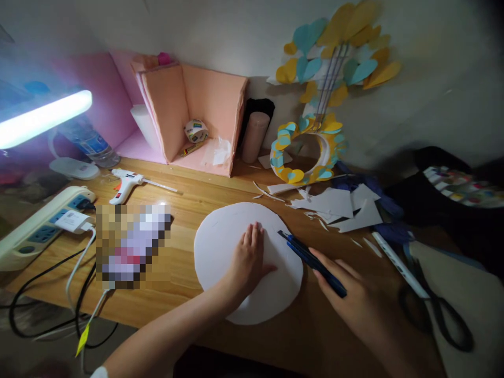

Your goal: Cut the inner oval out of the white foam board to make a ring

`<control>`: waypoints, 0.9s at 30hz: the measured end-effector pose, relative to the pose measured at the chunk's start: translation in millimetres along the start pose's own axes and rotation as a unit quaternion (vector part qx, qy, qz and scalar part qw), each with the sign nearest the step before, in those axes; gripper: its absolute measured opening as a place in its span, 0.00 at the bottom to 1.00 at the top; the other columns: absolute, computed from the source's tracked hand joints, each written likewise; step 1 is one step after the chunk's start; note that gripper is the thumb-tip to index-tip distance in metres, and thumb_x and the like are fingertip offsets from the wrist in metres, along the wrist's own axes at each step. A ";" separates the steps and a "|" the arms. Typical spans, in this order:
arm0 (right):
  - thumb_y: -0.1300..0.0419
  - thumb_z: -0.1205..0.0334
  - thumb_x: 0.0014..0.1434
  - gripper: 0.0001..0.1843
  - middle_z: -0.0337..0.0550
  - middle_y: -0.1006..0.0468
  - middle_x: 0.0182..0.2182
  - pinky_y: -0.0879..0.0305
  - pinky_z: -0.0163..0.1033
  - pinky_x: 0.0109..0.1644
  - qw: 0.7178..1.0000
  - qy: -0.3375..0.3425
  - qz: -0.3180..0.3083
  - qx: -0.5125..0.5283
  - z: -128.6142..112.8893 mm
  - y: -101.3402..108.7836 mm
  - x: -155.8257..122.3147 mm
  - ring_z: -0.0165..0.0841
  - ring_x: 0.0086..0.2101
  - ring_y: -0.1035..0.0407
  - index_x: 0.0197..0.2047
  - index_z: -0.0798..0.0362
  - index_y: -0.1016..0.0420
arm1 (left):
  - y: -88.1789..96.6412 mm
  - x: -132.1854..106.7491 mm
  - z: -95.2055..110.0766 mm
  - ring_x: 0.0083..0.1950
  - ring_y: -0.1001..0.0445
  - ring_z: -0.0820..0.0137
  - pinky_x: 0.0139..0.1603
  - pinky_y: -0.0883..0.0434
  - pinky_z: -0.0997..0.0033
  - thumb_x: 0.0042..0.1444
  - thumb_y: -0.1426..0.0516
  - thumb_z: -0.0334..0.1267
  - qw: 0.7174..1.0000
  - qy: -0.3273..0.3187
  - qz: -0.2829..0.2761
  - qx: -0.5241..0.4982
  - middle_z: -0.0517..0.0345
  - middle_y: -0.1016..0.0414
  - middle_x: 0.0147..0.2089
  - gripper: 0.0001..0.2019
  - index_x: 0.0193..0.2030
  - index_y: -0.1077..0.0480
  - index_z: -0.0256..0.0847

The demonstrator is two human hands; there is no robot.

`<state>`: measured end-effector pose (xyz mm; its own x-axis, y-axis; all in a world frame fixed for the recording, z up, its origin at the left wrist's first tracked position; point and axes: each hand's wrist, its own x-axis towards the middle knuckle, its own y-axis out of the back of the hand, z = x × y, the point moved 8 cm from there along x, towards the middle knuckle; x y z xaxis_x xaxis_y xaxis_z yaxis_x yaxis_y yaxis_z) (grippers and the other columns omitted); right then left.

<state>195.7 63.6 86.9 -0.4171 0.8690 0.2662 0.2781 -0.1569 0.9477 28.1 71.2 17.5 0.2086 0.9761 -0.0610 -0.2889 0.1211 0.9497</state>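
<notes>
The left hand (252,257) lies flat on a round white board (220,247), its fingers straight and close together, the thumb spread to the side; it presses and does not grasp. The right hand (350,294) is closed around a blue cutter (311,257), whose tip is above the right part of this board; whether the blade touches it, I cannot tell. Under both hands is a wooden surface (181,226) with visible grain, standing against a pale wall (220,31). Far to the left of the left hand, a bright lamp (47,118) shines, while the side beyond the right hand is rather dark. Ahead of the left hand stands a peach-coloured box (212,97), and ahead of the right hand are white scraps (331,205) and a ring of yellow and blue paper hearts (281,142). As for writing, the bottle (94,144) at the far left has a blue label, the tape roll (196,131) in the box carries print, and the white charger (73,221) left of the left hand shows a small printed square; all are too small for reading.
</notes>
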 end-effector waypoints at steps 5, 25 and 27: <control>0.49 0.60 0.63 0.19 0.45 0.21 0.37 0.31 0.36 0.32 1.000 -0.022 -0.002 0.021 -0.6 3.2 2.7 0.36 0.33 0.25 0.56 0.50 0.29 | 1.8 -0.7 -0.1 0.67 0.46 0.48 0.62 0.38 0.53 0.50 0.37 0.48 0.999 -0.013 0.037 0.005 0.29 0.48 0.67 0.42 0.64 0.48 0.25; 0.47 0.65 0.62 0.20 0.43 0.23 0.35 0.31 0.34 0.32 0.999 -0.016 -0.040 0.027 -7.0 -5.4 6.3 0.33 0.31 0.26 0.56 0.50 0.29 | 5.2 -1.1 2.9 0.67 0.44 0.51 0.62 0.36 0.57 0.51 0.38 0.48 0.998 -0.019 0.049 0.042 0.33 0.46 0.67 0.39 0.63 0.45 0.26; 0.47 0.65 0.62 0.20 0.43 0.23 0.35 0.32 0.33 0.29 0.998 -0.018 -0.054 0.017 -8.5 -7.5 7.4 0.32 0.29 0.26 0.57 0.50 0.30 | 5.4 -0.5 3.0 0.67 0.44 0.51 0.62 0.36 0.57 0.52 0.38 0.47 0.998 -0.016 0.044 0.047 0.32 0.46 0.67 0.38 0.63 0.45 0.26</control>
<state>183.2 67.2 83.3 -0.4152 0.8964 0.1554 0.2632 -0.0452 0.9637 29.2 70.8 23.6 0.2157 0.9759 0.0325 -0.2190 0.0160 0.9756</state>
